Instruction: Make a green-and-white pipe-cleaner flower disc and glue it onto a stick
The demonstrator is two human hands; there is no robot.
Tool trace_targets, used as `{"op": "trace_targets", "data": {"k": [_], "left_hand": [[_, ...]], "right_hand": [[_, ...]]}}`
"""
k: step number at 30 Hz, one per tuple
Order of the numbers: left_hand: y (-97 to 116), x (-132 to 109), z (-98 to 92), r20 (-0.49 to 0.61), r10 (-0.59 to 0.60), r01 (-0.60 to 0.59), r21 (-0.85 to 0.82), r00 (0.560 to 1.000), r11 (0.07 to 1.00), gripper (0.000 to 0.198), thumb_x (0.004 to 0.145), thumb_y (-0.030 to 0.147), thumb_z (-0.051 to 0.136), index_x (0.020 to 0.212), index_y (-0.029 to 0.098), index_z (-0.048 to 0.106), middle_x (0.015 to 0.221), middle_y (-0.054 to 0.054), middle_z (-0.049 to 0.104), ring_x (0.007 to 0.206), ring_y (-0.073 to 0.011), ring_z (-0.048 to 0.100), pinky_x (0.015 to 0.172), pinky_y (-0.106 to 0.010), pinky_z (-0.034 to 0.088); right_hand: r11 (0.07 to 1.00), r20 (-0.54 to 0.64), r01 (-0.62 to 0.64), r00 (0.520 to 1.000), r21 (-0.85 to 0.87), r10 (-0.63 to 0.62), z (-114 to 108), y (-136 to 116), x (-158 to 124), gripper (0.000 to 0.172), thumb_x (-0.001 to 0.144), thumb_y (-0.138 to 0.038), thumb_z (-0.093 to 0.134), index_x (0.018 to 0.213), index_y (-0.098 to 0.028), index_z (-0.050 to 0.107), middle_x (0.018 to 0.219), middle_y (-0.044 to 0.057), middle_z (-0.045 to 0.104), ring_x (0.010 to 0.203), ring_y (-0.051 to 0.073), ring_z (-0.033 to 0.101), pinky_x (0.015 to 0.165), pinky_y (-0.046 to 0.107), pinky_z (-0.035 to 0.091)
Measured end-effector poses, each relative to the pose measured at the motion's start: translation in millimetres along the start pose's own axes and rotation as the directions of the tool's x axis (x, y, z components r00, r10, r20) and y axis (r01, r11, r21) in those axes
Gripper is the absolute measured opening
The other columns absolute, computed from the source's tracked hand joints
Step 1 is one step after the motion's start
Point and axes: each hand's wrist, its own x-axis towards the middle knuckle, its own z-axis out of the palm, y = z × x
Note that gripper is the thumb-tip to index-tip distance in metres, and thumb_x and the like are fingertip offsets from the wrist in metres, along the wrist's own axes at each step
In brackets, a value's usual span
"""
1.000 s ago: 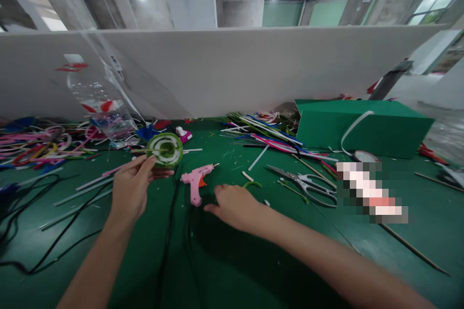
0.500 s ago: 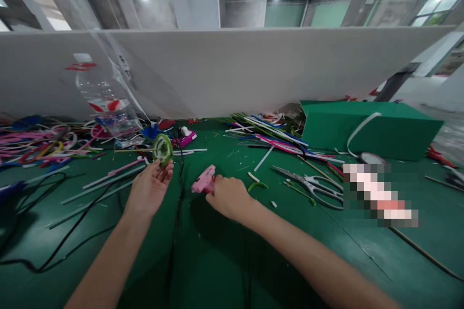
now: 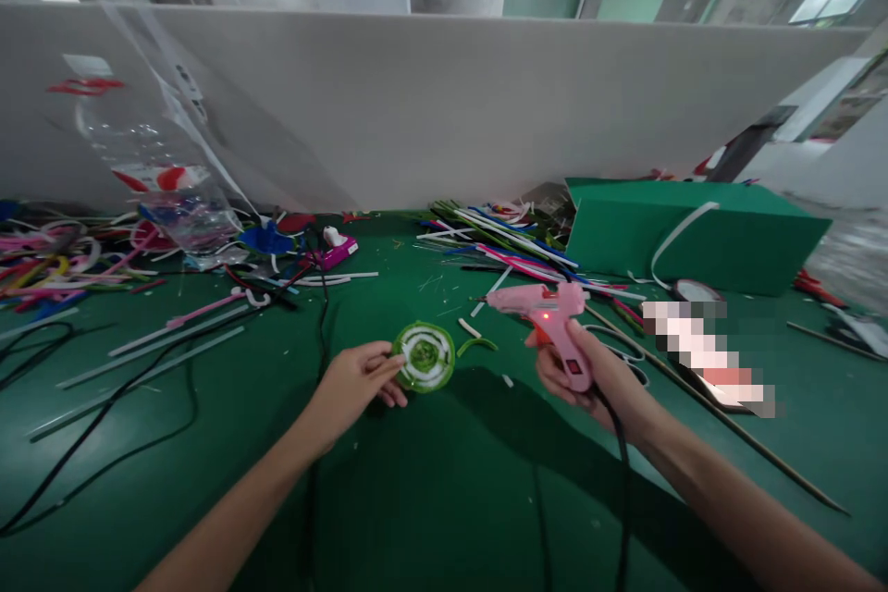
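A: In the head view, where is the pink glue gun (image 3: 548, 319)?

B: The right hand (image 3: 589, 379) is closed around its handle, above the green table (image 3: 430, 499). Its barrel lies level, nozzle pointing left.

A: And the left hand (image 3: 353, 384)?

B: It pinches the green-white disc (image 3: 424, 356) at the edge, left of the gun.

I can't read the pixelated block (image 3: 704, 356) right of my right hand (image 3: 589, 379), which covers the glue gun (image 3: 548, 314) handle; the scissors behind it are mostly hidden. Both my forearms run off the bottom edge, and the plastic bottle (image 3: 149, 157) is smeared
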Motion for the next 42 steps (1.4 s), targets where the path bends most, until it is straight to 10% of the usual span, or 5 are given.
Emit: {"op": "trace_targets", "data": {"k": [9,42], "left_hand": [[-6,-2,6.9,0.017,-0.124,0.121,0.123,0.992,0.985,0.021,0.075,0.031,0.059,0.089,0.016,0.055,0.048,0.002,0.064,0.041,-0.0158,0.06,0.041,-0.024,0.041],[-9,-4,11.5,0.041,-0.171,0.17,0.029,0.984,0.985,0.025,0.075,0.031,0.061,0.095,0.018,0.052,0.054,0.0,0.066,0.049,-0.0176,0.064,0.049,-0.026,0.047]], "right_hand": [[0.934,0.236,-0.314,0.933,0.169,0.271,12,16,-13,0.051,0.092,-0.052,0.021,0.087,-0.013,0.054,0.049,-0.004,0.042,0.035,0.006,0.035,0.034,0.018,0.016],[0.926,0.156,-0.371,0.921,0.074,0.357,28,21,-15,0.048,0.09,-0.055,0.025,0.079,-0.016,0.05,0.049,-0.004,0.044,0.034,0.005,0.034,0.032,0.017,0.011]]}}
